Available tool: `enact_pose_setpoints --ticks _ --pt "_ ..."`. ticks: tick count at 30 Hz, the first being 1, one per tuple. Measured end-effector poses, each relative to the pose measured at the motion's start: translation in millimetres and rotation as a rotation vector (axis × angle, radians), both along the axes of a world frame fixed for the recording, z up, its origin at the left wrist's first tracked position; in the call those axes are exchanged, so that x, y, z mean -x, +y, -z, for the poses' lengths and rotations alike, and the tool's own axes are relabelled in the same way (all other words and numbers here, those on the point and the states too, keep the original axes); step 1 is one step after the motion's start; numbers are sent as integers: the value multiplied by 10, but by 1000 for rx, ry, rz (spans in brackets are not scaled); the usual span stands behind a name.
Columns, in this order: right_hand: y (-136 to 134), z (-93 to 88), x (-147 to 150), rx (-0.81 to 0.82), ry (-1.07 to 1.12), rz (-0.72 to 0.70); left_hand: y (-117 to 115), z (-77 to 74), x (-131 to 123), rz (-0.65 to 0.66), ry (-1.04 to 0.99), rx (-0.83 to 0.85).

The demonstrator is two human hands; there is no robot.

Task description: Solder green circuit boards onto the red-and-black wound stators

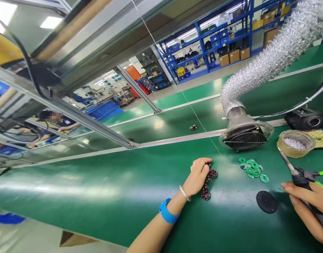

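Pointing up-left, soldering iron, long axis diagonal

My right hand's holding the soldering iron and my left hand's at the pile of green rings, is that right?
Not quite: the head view shows your left hand at the red-and-black rings, not the green ones. Your right hand does hold the soldering iron.

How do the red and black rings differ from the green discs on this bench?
The red-and-black rings are dark with red marks, while the green discs are mostly green. The left hand is at the rings, whereas the discs lie apart from it. The rings form a narrow trail, the discs a looser cluster. Both are groups of small round pieces on the green bench.
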State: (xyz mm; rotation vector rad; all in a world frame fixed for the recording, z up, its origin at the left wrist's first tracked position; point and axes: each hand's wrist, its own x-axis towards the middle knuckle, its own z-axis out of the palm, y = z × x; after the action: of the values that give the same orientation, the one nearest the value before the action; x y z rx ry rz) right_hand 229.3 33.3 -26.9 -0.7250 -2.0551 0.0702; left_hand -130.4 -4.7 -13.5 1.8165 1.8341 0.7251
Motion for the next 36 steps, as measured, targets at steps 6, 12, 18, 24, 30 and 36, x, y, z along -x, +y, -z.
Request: enact_pose_setpoints --ticks 6,12,18,24,30,36 --pt "-17 -103 56 -24 10 -90 -217 -193 -321 -17 172 -128" --pt "-19 -89 106 -1 27 -117 -158 -228 -638 88 477 -125" --pt "-30 -101 161 50 24 -149 -161 -296 -971 190 461 -102" --pt "-53 -129 201 77 -9 -181 -212 -165 -1194 141 317 -34" --pt "-62 -154 219 106 17 -167 -235 10 -1135 151 39 -75" --pt "-63 -131 237 141 31 -170 -225 13 -1153 129 -109 -104"
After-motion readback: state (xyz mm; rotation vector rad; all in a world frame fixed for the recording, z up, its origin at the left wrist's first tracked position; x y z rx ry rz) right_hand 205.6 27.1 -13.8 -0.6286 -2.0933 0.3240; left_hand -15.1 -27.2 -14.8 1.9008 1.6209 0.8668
